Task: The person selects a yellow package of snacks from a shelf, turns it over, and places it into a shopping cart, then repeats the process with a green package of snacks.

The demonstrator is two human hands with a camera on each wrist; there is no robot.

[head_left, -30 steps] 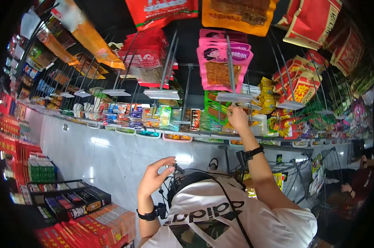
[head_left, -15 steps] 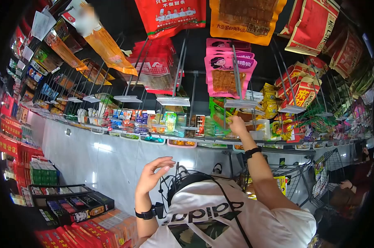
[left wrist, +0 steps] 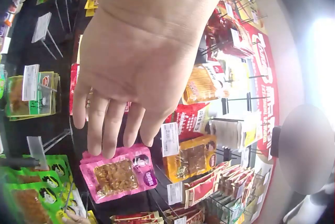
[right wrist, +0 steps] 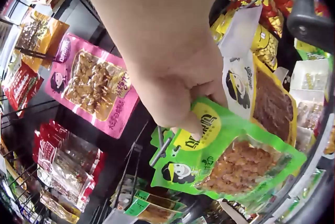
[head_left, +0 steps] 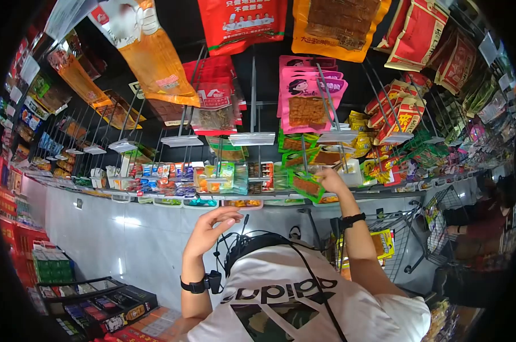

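One green snack packet (right wrist: 238,161) sits beside a metal hook's (right wrist: 161,151) tip, its top edge pinched by the right hand (right wrist: 175,95); the left hand (left wrist: 138,61) is empty, fingers extended. A hard pull could tear the packet if the hook catches.

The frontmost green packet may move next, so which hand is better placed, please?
Likely the right hand: its fingers pinch the green packet, while the left hand is empty and apart.
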